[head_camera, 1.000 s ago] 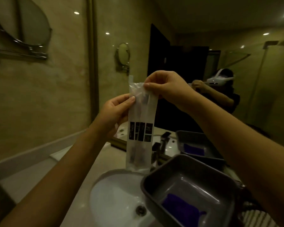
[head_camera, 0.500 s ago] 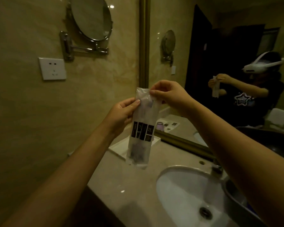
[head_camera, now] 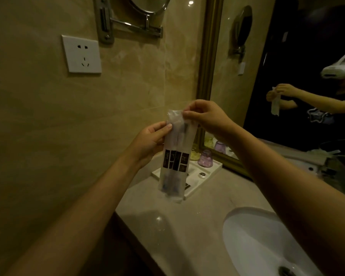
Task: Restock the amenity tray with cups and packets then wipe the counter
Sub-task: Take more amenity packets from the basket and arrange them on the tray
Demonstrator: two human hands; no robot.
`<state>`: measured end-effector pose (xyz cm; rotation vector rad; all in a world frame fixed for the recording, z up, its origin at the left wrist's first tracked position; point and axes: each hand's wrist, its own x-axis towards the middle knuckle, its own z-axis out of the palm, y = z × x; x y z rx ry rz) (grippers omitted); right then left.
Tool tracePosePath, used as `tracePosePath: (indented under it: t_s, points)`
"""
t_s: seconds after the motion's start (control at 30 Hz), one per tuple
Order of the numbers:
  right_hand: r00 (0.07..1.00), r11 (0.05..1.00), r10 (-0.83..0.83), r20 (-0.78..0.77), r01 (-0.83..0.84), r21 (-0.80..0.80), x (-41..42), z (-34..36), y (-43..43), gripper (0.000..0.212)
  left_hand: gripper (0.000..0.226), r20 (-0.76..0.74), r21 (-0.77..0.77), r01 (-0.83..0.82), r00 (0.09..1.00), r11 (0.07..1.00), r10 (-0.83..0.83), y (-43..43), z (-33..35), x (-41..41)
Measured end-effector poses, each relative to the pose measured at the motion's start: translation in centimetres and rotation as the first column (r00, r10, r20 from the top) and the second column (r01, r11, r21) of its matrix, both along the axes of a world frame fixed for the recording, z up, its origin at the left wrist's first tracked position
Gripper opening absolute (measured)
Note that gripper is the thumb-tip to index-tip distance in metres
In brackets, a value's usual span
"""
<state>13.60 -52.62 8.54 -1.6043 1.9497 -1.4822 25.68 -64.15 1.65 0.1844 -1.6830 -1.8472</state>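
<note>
A long translucent amenity packet (head_camera: 175, 154) with a black label hangs upright in front of me, above the counter. My left hand (head_camera: 149, 140) pinches its upper left edge. My right hand (head_camera: 205, 116) pinches its top edge from the right. Behind and below the packet lies the white amenity tray (head_camera: 211, 172) against the wall corner. On the tray stand an upside-down purple cup (head_camera: 205, 158) and a yellowish cup (head_camera: 194, 155), partly hidden by the packet. Small flat packets (head_camera: 191, 179) lie on the tray.
The beige stone counter (head_camera: 177, 226) runs forward to a white sink basin (head_camera: 259, 242) at lower right. A gold-framed wall mirror (head_camera: 207, 56) reflects a person. On the left wall are a white socket (head_camera: 81, 54) and a swing-arm round mirror (head_camera: 131, 26).
My view has swung left, from the sink and grey bins to the wall corner, bringing the tray into sight. Both hands have kept hold of the packet.
</note>
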Motion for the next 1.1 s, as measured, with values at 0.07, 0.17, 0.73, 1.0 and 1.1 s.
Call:
tracePosePath:
  t_s: [0.07,0.17,0.73,1.0,1.1]
  points:
    - [1.000,1.000,-0.020,0.003,0.020,0.010,-1.2,-0.8,-2.1,0.004,0.021,0.026,0.024,0.029,0.999,0.999,-0.030,-2.0,-1.6,-1.2]
    - [0.998,0.999,-0.050,0.041,0.050,0.010,-3.4,-1.7,-5.2,0.006,0.029,0.123,0.085,0.038,0.991,0.996,-0.049,-4.9,-5.1,-3.5]
    - [0.879,0.947,-0.320,0.354,0.305,0.100,-15.7,-9.8,-16.8,0.011,0.019,0.334,0.586,-0.164,0.941,0.794,-0.051,-13.5,-20.0,-12.1]
    - [0.754,0.861,-0.509,0.416,0.437,0.261,-20.6,-18.9,-20.9,0.013,0.012,0.505,0.511,-0.353,0.861,0.784,0.059,-16.8,-22.2,-12.4]
    - [0.720,0.824,-0.563,0.405,0.453,0.341,-21.6,-22.7,-22.5,0.016,0.015,0.629,0.418,-0.430,0.773,0.800,0.087,-17.6,-22.7,-12.6]
